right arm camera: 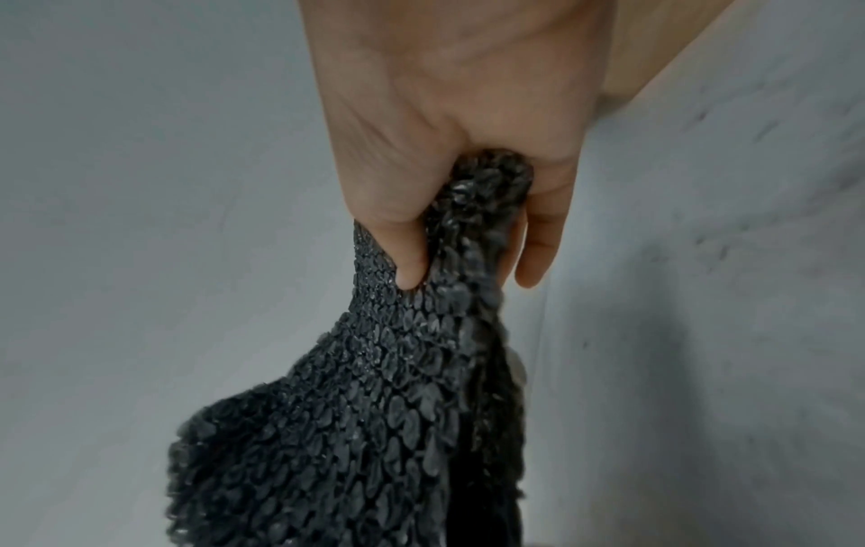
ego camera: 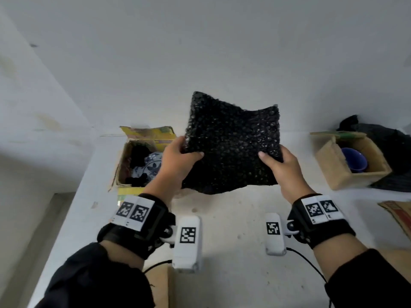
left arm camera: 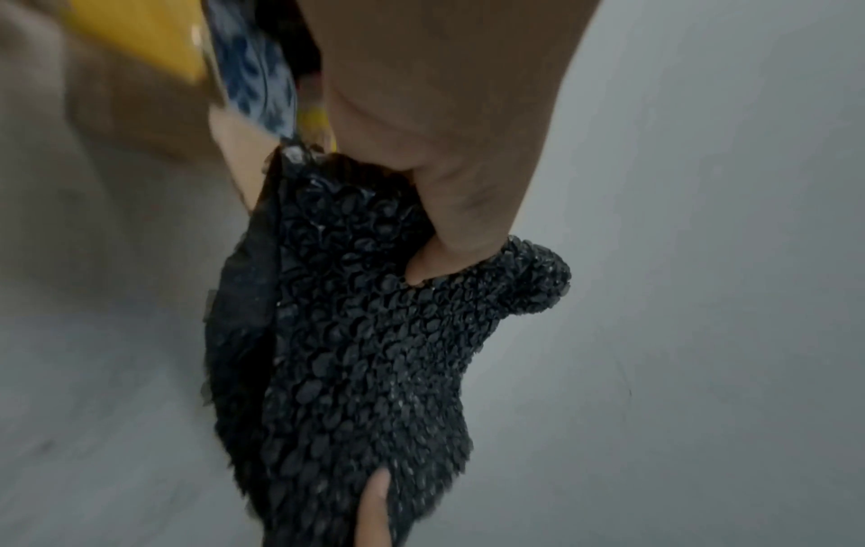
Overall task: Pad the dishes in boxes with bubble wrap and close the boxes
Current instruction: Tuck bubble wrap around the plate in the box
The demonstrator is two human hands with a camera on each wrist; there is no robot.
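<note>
A black bubble wrap sheet hangs above the white table, held up by both hands. My left hand pinches its left edge, thumb on the near face; my right hand pinches the right edge the same way. The left wrist view shows the sheet gripped under my left hand; the right wrist view shows the sheet bunched in my right hand. An open cardboard box at the left holds a blue-and-white dish with black wrap around it. Another open box at the right holds a blue bowl.
A black heap lies behind the right box. Flat cardboard lies at the right edge, and another cardboard piece sits at the near edge. The white table meets a wall behind; its left edge drops off.
</note>
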